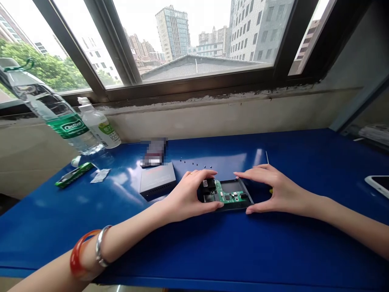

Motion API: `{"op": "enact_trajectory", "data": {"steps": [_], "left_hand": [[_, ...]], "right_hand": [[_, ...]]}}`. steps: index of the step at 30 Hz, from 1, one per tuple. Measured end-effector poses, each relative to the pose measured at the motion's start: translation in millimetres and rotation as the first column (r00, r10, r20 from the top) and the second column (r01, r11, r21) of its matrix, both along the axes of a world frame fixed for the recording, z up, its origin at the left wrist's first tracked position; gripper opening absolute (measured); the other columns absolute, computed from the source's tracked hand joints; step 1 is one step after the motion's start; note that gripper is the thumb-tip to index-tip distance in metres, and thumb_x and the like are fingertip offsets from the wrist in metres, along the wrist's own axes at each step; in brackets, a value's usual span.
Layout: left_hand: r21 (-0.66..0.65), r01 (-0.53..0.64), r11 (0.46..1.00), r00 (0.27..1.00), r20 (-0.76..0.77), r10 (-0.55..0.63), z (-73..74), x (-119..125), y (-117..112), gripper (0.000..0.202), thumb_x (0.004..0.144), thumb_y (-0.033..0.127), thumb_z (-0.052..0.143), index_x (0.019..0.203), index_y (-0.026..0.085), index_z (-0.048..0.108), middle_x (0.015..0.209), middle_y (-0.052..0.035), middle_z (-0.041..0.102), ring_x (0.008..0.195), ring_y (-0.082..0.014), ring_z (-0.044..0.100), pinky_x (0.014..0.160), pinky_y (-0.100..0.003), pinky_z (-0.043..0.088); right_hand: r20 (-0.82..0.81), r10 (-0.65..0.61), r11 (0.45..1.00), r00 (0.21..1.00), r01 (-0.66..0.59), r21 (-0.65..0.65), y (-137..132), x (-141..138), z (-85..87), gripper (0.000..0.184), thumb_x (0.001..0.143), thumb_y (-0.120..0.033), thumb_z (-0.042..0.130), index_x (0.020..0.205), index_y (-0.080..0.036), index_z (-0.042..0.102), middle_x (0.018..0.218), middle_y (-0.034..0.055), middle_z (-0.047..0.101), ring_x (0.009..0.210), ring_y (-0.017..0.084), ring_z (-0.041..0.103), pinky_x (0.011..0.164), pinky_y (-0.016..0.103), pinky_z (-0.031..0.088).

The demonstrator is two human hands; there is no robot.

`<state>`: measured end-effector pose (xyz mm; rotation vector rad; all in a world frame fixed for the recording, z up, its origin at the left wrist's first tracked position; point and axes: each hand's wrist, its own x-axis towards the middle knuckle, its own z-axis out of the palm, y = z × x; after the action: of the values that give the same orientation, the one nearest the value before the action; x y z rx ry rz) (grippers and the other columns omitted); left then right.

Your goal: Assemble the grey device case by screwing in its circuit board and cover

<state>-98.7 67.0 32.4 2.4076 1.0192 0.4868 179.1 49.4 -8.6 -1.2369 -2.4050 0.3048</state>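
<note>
on blue desk (304, 243) | green circuit board (229, 194), black casing (240, 188) | hands (185, 198) (281, 192) flanking

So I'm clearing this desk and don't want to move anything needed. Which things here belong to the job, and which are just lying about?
Job: left hand, right hand, circuit board, open case, screws, grey case.

Lying about: water bottle, small bottle, green packet, phone.

window (194, 83) w/ city bldgs (173, 34), blue tbl (212, 251)
</note>
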Motion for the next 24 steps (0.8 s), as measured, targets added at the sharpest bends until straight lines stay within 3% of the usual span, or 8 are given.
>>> {"op": "enact_trajectory", "data": {"steps": [4, 12, 24], "left_hand": [[-0.016, 0.017, 1.0, 1.0, 0.007, -0.017, -2.2, -1.1, 0.1, 0.061, 0.072, 0.041, 0.073, 0.125, 0.021, 0.049, 0.125, -0.009, 0.06, 0.112, -0.0275, 0.057, 0.095, -0.041, 0.047], [0.005, 0.036, 0.999, 0.999, 0.003, -0.036, 2.6, 0.2, -3.7, 0.06, 0.073, 0.039, 0.074, 0.123, 0.02, 0.049, 0.125, -0.0087, 0.061, 0.111, -0.0265, 0.058, 0.098, -0.041, 0.045], [-0.007, 0.05, 0.999, 0.998, -0.03, -0.05, 3.0, -0.1, -2.6, 0.061, 0.074, 0.044, 0.073, 0.125, 0.022, 0.048, 0.126, -0.008, 0.061, 0.112, -0.0264, 0.057, 0.099, -0.041, 0.042]], "right_hand": [[0.002, -0.001, 1.0, 1.0, 0.001, -0.006, 0.1, 1.1, 0.0, 0.08, 0.066, -0.063, 0.069, 0.135, -0.028, 0.048, 0.127, 0.0029, 0.061, 0.117, 0.027, 0.053, 0.105, 0.047, 0.036], [-0.035, -0.034, 0.998, 0.999, 0.032, -0.052, -1.6, -1.3, 3.0, 0.079, 0.064, -0.062, 0.07, 0.132, -0.027, 0.053, 0.123, 0.0053, 0.063, 0.114, 0.029, 0.053, 0.096, 0.044, 0.046], [-0.063, -0.024, 1.0, 0.998, 0.025, 0.014, -2.6, -1.6, 0.8, 0.077, 0.062, -0.06, 0.073, 0.129, -0.026, 0.056, 0.119, 0.0046, 0.066, 0.108, 0.026, 0.056, 0.092, 0.041, 0.047]]}}
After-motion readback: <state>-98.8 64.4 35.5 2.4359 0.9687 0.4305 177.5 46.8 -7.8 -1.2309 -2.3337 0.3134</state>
